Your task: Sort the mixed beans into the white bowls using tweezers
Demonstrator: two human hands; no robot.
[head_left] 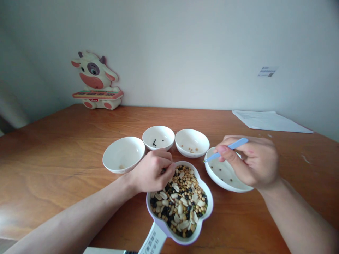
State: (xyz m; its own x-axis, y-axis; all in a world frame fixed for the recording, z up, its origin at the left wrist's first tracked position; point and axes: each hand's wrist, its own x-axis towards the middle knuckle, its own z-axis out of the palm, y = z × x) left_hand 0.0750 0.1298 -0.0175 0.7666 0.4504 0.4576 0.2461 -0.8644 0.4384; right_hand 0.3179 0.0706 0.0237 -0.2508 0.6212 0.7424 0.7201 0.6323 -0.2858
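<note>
My right hand [249,160] is closed around light blue tweezers [233,145]. The tweezers' tip, with a tiny greenish speck at it, hangs by the left rim of a white bowl [227,187] with a few small dark beans inside. My left hand [155,169] is closed at the upper left rim of a purple-edged, flower-shaped scoop [209,208], its fingertips partly hidden. Mixed beans and peanuts [180,203] fill the scoop: pale split peanuts, yellow soybeans, black beans and some green ones. The scoop's white handle [153,240] carries printed writing and points toward me.
Behind the scoop stand a white bowl [113,155] with one pale piece, another bowl [148,132] with black beans and a third bowl [182,135] with yellow beans. A cow toy keyboard [97,83] sits back left; papers [267,120] lie back right on the wooden table [66,148].
</note>
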